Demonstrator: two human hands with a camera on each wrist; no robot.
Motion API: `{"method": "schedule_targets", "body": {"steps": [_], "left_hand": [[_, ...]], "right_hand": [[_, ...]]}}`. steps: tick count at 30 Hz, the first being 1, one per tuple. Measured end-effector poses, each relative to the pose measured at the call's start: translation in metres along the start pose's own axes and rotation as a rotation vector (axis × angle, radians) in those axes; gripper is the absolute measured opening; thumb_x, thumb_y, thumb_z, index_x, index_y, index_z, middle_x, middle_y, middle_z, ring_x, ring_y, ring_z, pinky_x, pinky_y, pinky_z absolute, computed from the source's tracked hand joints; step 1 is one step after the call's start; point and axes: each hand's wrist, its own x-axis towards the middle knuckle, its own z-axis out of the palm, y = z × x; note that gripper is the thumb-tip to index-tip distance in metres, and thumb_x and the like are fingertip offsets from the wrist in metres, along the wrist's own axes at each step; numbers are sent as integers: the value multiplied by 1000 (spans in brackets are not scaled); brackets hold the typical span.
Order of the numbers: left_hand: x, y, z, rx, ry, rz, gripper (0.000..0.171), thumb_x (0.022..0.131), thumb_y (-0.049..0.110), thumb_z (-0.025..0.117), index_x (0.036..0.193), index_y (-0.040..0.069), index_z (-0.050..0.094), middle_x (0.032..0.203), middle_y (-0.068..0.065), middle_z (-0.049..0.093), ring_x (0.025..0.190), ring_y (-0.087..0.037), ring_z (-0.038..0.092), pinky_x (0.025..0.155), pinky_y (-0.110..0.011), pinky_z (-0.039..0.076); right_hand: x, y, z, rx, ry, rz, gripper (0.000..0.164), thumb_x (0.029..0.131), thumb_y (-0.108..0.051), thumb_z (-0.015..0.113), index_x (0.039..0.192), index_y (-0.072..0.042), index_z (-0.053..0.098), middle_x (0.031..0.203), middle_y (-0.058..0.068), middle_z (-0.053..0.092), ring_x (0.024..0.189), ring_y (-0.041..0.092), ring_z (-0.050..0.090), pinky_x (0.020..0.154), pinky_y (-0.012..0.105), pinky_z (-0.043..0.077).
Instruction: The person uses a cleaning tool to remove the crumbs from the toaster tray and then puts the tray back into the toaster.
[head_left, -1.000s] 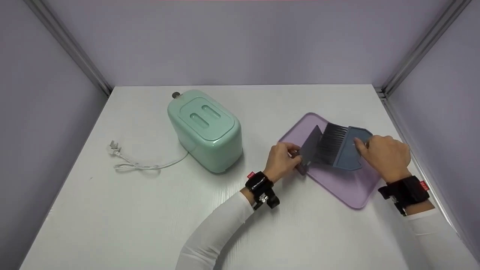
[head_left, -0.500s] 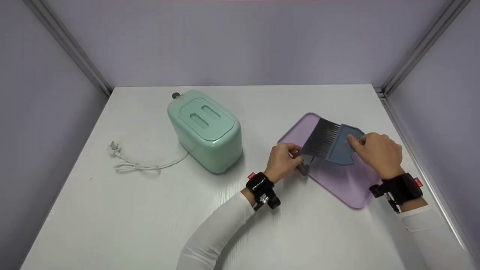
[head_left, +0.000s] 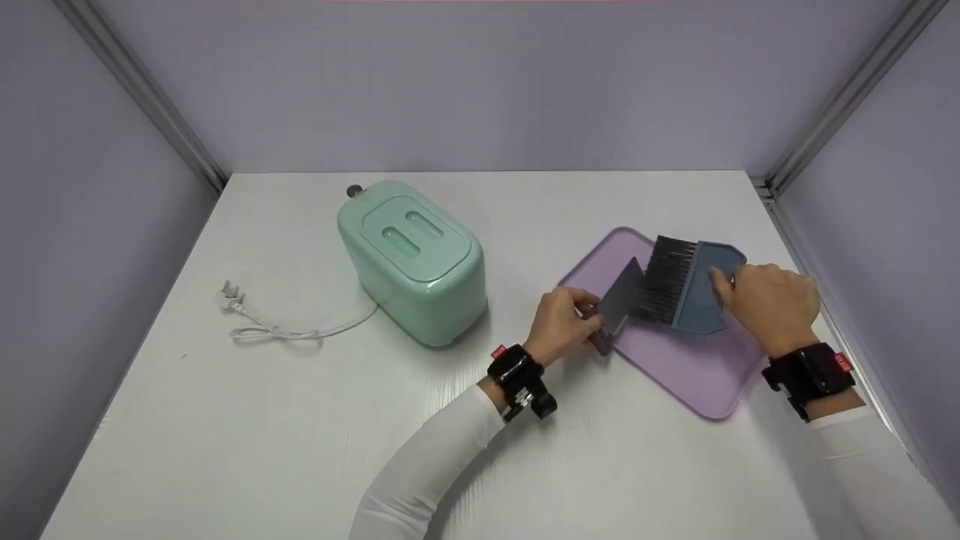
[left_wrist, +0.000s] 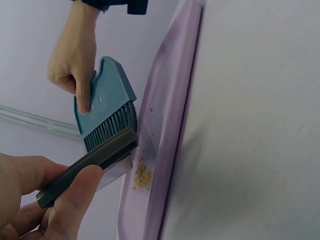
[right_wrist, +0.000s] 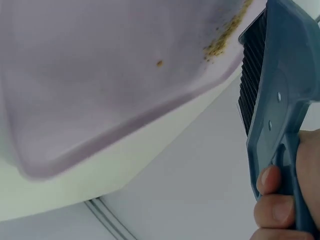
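My left hand [head_left: 562, 324] pinches a scraper [head_left: 621, 298], with a dark bar handle and a flat grey blade, between thumb and fingers. The blade stands tilted over the left side of a purple tray [head_left: 694, 382]. My right hand [head_left: 772, 306] grips a blue brush [head_left: 701, 296] with black bristles, above the tray. Its bristles lie just right of the blade; whether they touch it I cannot tell. Yellowish crumbs [left_wrist: 143, 176] lie in the tray below the scraper, in the left wrist view. In the right wrist view the crumbs [right_wrist: 220, 44] form a strip near the tray's edge.
A mint-green toaster [head_left: 420, 262] with a lid stands left of the tray on the white table [head_left: 300, 435]. Its white cord and plug [head_left: 229, 298] lie further left. Pale panels [head_left: 480, 90] enclose the table at the back and both sides.
Half a second ago the brush was further left, with its bristles over the scraper blade. It has since moved back right with my right hand. My left hand and the scraper have barely moved.
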Motion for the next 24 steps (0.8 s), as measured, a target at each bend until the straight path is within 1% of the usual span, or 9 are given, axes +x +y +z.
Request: {"method": "schedule_targets", "body": {"steps": [4, 6, 9, 12, 15, 18, 21, 24], "left_hand": [[-1, 0, 0, -42, -24, -10, 26, 84, 8, 70, 110, 5, 72, 90, -3, 72, 61, -3, 60, 51, -16, 53], [-1, 0, 1, -65, -31, -19, 27, 84, 7, 69, 111, 4, 72, 91, -5, 72, 60, -4, 61, 51, -16, 54], [-1, -1, 1, -75, -31, -26, 27, 84, 5, 69, 111, 3, 71, 92, -6, 72, 60, -5, 62, 51, -17, 54], [0, -1, 1, -73, -33, -34, 28, 83, 4, 70, 111, 1, 71, 92, -7, 72, 59, -7, 63, 50, -17, 54], [1, -1, 1, -63, -33, -36, 28, 82, 4, 70, 110, 1, 71, 91, -6, 72, 59, -7, 63, 50, -16, 53], [2, -1, 1, -57, -31, -29, 26, 82, 5, 70, 108, 2, 72, 89, -6, 72, 59, -5, 62, 50, -16, 53], [2, -1, 1, -56, -30, -25, 24, 83, 6, 70, 106, 4, 73, 87, -5, 71, 58, -4, 61, 51, -16, 54], [2, -1, 1, -57, -27, -26, 24, 83, 6, 70, 106, 3, 73, 86, -4, 71, 57, -3, 60, 51, -16, 54]], "right_hand": [[3, 6, -3, -22, 19, 34, 63, 95, -45, 53, 46, -9, 37, 43, 1, 29, 40, 17, 24, 31, 32, 15], [4, 9, -7, -22, 18, 56, 64, 96, -46, 51, 46, -8, 39, 44, 2, 31, 40, 18, 25, 31, 34, 17], [6, 10, -15, -10, -3, 85, 66, 97, -51, 47, 48, -7, 43, 44, 2, 31, 41, 18, 25, 33, 34, 18], [6, 5, -24, 10, -17, 83, 66, 96, -55, 46, 51, -6, 48, 45, 1, 29, 43, 18, 25, 34, 33, 17], [5, -7, -29, 37, -13, 51, 64, 95, -57, 48, 55, -7, 54, 46, 0, 29, 43, 18, 26, 35, 32, 17], [4, -22, -30, 53, 16, -2, 60, 94, -56, 50, 56, -9, 54, 45, 0, 30, 42, 17, 27, 34, 32, 17], [3, -32, -27, 28, 79, -71, 59, 93, -50, 55, 50, -10, 47, 45, -2, 28, 42, 15, 24, 35, 29, 14], [2, -35, -21, -29, 154, -128, 59, 92, -43, 60, 47, -11, 39, 46, -3, 25, 42, 13, 19, 36, 27, 10]]}}
